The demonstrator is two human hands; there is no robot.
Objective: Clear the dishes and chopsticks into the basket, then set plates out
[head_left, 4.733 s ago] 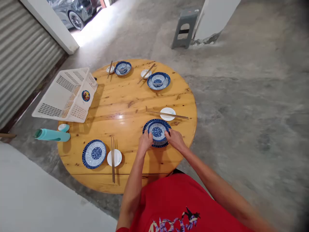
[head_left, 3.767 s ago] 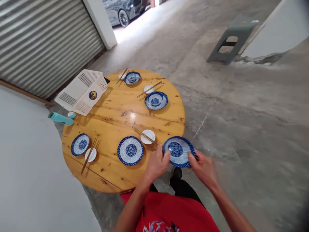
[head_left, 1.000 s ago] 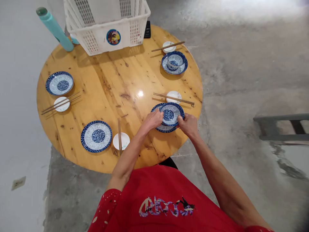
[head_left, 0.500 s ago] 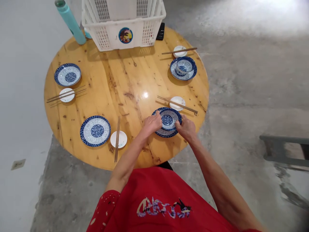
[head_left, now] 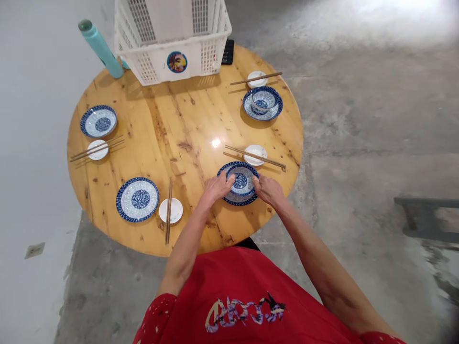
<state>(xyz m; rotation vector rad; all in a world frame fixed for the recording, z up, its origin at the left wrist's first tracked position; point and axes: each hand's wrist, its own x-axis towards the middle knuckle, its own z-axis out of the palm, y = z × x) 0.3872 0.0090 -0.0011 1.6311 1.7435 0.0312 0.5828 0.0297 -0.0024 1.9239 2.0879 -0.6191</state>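
Observation:
Near the table's front right, my left hand (head_left: 216,187) grips the left rim of a blue-and-white bowl (head_left: 240,181), thumb on top. On the opposite rim, my right hand (head_left: 268,188) pinches the same bowl. Under it is a blue-rimmed plate (head_left: 239,199), partly covered by the bowl and my fingers. Whether the bowl's base touches the plate, I cannot tell. Just beyond them, a pair of chopsticks (head_left: 270,161) rests across a small white dish (head_left: 256,149).
Other settings hold a front-left plate (head_left: 126,200), a back-left plate (head_left: 86,123) and a back-right plate (head_left: 247,111) bearing a bowl (head_left: 264,100). Chopsticks lie on small dishes beside them. A white plastic basket (head_left: 195,62) and turquoise bottle (head_left: 103,52) stand at the back.
The view has shifted slightly, moving the table in the picture. Both hands stay on the bowl's rim, and the bowl now looks more upright and centred over the plate.

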